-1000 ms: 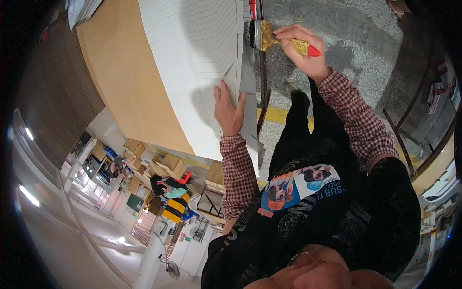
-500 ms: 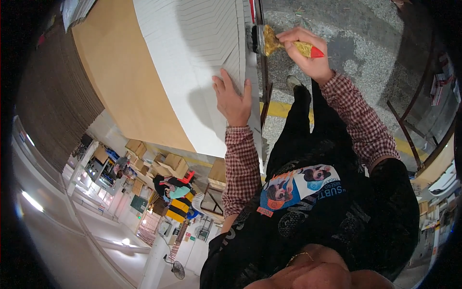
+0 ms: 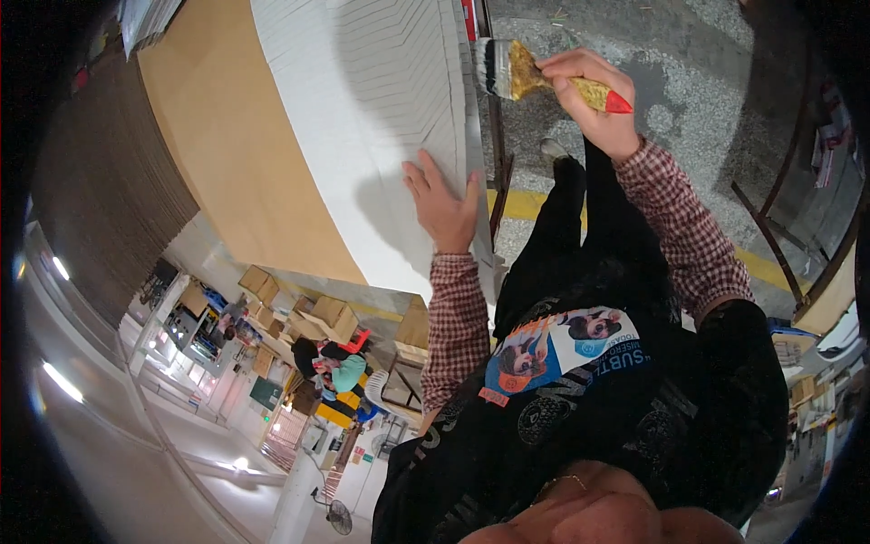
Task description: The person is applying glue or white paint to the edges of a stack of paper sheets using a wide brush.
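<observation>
The left hand [image 3: 444, 204] lies flat, fingers spread, on the white stack of sheets [image 3: 381, 118]. The right hand [image 3: 594, 100] grips a paintbrush [image 3: 544, 80], its bristles seemingly just beside the stack's edge.

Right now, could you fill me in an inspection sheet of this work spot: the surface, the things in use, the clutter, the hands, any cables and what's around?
Surface: white stack of sheets, its ribbed edge facing the person, on a tan board.
Job's things: paintbrush, yellow handle with red tip, bristles at the stack's edge.
Clutter: nothing seen on the stack.
Hands: left hand flat on the white stack; right hand grips the paintbrush.
Cables: nothing seen.
Surroundings: speckled concrete floor with a yellow line, cardboard boxes, another person seated far off, a floor fan.
</observation>
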### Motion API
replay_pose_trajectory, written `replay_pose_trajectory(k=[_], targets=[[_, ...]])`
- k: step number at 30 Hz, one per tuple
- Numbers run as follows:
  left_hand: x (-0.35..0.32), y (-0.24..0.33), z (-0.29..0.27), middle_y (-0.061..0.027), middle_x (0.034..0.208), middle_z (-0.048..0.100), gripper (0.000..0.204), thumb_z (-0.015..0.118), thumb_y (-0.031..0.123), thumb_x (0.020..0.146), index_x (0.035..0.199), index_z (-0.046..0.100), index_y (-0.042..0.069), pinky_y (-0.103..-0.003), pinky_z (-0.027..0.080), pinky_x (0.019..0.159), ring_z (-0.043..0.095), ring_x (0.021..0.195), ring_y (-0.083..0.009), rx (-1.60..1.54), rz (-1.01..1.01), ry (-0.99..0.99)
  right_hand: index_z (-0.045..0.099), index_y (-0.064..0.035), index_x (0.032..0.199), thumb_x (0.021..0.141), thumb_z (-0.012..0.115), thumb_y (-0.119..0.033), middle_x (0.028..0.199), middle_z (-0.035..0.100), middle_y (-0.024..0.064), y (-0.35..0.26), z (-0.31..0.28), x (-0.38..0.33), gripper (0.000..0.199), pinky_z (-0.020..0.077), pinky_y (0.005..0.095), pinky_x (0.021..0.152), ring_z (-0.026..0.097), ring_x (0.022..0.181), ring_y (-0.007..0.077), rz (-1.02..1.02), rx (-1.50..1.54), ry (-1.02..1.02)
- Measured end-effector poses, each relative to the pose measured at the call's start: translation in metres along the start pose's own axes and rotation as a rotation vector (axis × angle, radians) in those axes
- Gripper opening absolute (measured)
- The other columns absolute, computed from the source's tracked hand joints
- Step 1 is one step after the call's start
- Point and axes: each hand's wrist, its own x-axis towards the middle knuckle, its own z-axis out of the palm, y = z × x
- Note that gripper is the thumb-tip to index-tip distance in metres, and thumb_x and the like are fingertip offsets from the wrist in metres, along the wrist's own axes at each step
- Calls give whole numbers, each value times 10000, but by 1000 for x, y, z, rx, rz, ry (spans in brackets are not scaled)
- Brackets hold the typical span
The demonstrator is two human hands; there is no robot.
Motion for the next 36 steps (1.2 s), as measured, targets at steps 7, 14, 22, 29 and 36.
replay_pose_trajectory(k=[7,14,22,29,36], targets=[[10,-6,-26,-363,1351,351,709,635,331,819,1390,351,18,-466,344,1016,362,1244,-514,-167,85,-72,635,-13,879,834,633,-80,908,659,87,17,24,-2,81,499,290,744,639,850,184,-38,3,26],[7,-7,-25,-365,1345,356,705,614,371,830,1383,363,15,-466,354,1008,361,1242,-519,-98,78,-44,631,-7,871,832,629,-63,912,659,95,-1,17,-18,69,501,293,756,638,873,187,30,45,-51],[4,2,-9,-350,1396,285,810,641,419,797,1418,294,31,-502,315,1031,285,1279,-533,31,12,-4,627,4,870,831,623,-55,912,659,100,-11,31,-42,71,502,288,744,645,849,188,45,34,-35],[-48,-4,50,-348,1441,176,930,697,452,740,1431,249,21,-518,239,1069,194,1312,-535,199,-79,283,634,3,866,832,613,-54,906,659,105,-19,6,-61,70,505,290,755,645,859,193,55,23,-14],[-52,-23,4,-350,1413,258,779,669,338,794,1406,314,13,-496,278,1057,257,1293,-537,-95,26,10,633,2,873,827,624,-49,932,658,97,-6,14,-53,69,500,277,760,639,878,178,-52,-22,16]])
